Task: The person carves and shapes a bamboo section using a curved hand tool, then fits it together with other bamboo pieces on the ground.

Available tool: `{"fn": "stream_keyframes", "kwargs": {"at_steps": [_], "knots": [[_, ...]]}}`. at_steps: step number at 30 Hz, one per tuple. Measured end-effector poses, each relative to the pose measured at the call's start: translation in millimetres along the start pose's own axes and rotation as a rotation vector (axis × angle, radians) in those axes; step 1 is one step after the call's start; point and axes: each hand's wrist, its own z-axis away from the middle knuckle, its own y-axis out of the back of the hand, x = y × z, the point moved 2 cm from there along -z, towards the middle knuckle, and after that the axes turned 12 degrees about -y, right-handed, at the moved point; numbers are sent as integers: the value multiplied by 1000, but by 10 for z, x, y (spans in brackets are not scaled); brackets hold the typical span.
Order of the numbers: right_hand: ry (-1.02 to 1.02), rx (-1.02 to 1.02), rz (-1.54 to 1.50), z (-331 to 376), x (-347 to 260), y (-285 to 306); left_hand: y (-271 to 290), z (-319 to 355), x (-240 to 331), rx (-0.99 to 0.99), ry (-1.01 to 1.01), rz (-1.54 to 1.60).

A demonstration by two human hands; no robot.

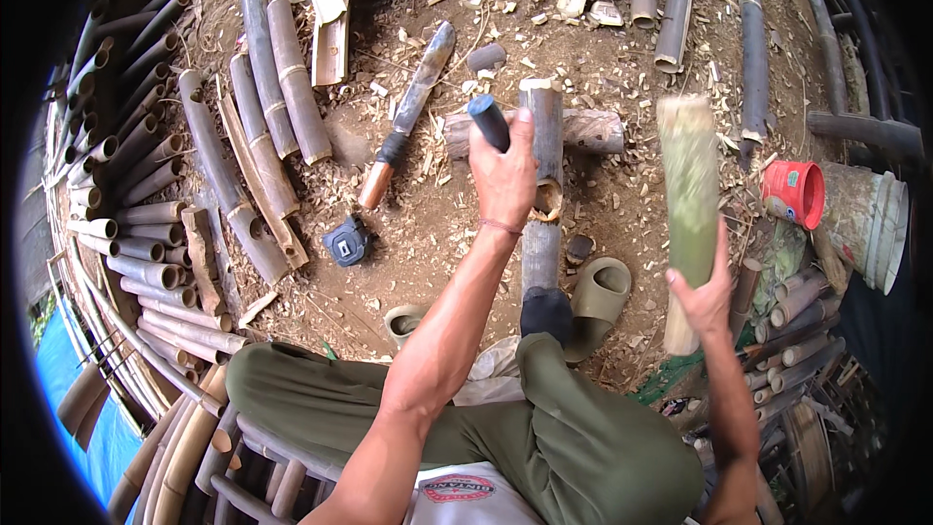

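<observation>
My left hand [503, 175] is closed around the dark, blue-topped handle of a chisel [489, 124]; its blade is hidden. This hand is just above and left of a bamboo pole [541, 258] that has a cut hole [547, 198] in its side. The pole lies across a short wooden log [595, 131], its near end by a dark-covered foot [546, 315]. My right hand [708, 299] grips the lower part of a thick wooden mallet [691, 190], raised upright on the right and blurred at its upper part.
To the left lie a machete [420, 83], a tape measure [347, 241] and several bamboo poles [224, 170]. Cut bamboo is stacked at both sides. A red bucket [793, 192] and a larger pale bucket [868, 224] stand right. Wood chips litter the dirt around olive clogs [595, 301].
</observation>
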Motion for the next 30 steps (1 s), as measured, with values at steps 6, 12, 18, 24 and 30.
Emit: {"fn": "stream_keyframes", "kwargs": {"at_steps": [6,12,18,24,30], "knots": [[-354,166,202,1458,1885,-820,-117,-407,894,-461,-172,-705],[-670,242,388,2035,2155,-1315,924,-1247,-246,-442,-180,-1121],[-766,169,395,2034,2072,-1212,601,-504,-267,-375,-306,-1179],[-881,122,437,1918,1861,-1205,383,763,-905,-599,260,-772],[-857,143,503,2029,2066,-1181,297,750,-987,-769,306,-765]]}}
